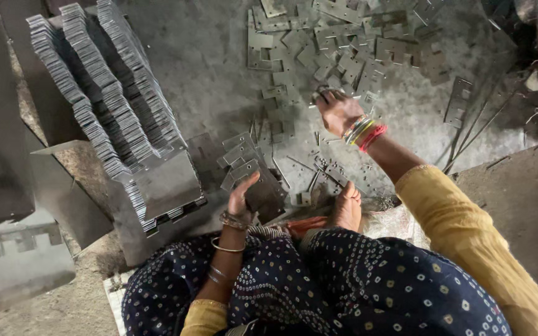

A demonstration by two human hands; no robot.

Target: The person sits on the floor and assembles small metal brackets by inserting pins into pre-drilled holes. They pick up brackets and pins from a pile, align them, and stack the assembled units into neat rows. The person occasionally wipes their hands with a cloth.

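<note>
Both hands are at work among flat grey metal plates on a dusty floor. Her left hand (241, 198) — bangles at the wrist — rests with thumb and fingers closed on the near edge of a small fanned stack of plates (248, 171) that leans just in front of her knees. Stretched out well ahead, the right hand (337, 112), with coloured bangles on its wrist, reaches down with fingers curled onto a loose plate (326, 93) at the near edge of a scattered heap of notched plates (350, 43); whether it has the piece fully gripped I cannot tell. To the left lie long, tidy rows of stacked plates (104, 93), overlapping like shingles. A bare foot (348, 208) shows between the arms, beside small metal offcuts (325, 168) — all on the floor (213, 62).
</note>
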